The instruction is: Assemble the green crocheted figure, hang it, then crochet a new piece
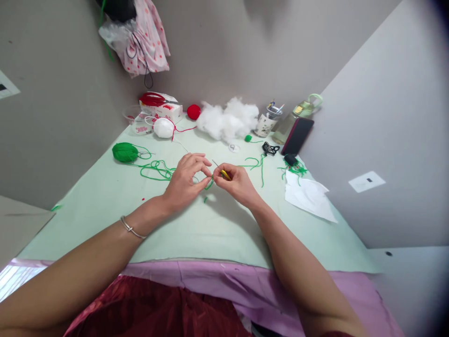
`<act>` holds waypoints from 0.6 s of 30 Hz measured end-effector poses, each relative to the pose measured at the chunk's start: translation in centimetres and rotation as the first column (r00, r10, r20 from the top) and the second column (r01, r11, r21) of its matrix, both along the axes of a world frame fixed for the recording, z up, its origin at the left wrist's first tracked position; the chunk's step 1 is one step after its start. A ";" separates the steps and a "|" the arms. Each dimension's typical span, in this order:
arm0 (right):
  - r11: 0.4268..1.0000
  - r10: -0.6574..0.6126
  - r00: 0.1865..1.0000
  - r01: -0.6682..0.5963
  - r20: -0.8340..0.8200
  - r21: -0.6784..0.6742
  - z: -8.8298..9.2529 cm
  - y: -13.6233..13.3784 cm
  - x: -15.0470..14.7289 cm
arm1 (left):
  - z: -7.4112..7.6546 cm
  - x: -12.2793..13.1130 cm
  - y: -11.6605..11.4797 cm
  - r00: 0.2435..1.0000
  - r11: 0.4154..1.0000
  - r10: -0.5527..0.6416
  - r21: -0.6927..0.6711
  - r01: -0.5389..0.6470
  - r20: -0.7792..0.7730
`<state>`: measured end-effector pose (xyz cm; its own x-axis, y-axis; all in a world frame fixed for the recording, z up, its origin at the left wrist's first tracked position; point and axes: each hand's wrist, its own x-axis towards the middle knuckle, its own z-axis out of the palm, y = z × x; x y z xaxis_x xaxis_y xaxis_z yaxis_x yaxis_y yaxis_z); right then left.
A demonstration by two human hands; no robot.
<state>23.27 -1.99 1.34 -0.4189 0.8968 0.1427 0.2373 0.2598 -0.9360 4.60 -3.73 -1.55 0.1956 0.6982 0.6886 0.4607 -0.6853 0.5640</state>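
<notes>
My left hand (189, 178) is closed in a pinch on green yarn (209, 183) over the middle of the table. Close beside it, my right hand (234, 181) grips a crochet hook (225, 175) with a yellow handle, its thin metal shaft pointing up and left. A short green loop hangs between the fingertips; its exact shape is partly hidden by the fingers. Loose green strands (156, 170) run from behind my left hand to a green yarn ball (125, 152) at the left. A small green snippet (205, 200) lies just below the hands.
Along the back stand a box with red scissors (153, 99) on it, a white yarn ball (163, 127), a red ball (193, 112), white stuffing (228, 119), a pen cup (265, 124) and a bottle (293, 121). A phone (297, 135) and white paper (308, 196) are at the right.
</notes>
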 end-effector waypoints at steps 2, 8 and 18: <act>1.000 -0.014 1.000 0.014 0.000 -0.015 0.0 0.0 0.0 | 0.0 0.0 0.0 1.000 1.000 0.010 0.005 -0.010 -0.004; 0.999 -0.040 0.999 0.040 0.000 -0.025 0.1 0.1 0.0 | 0.1 0.0 0.1 0.999 0.999 0.036 0.027 -0.035 -0.014; 1.000 -0.017 1.000 0.017 0.001 -0.023 -0.1 0.2 -0.1 | -0.2 -0.1 0.2 0.997 0.996 0.055 0.068 -0.051 -0.062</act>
<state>23.19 -1.82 1.20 -0.4035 0.9069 0.1218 0.2425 0.2344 -0.9414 4.54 -3.51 -1.79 0.2045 0.6617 0.7213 0.5307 -0.6941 0.4863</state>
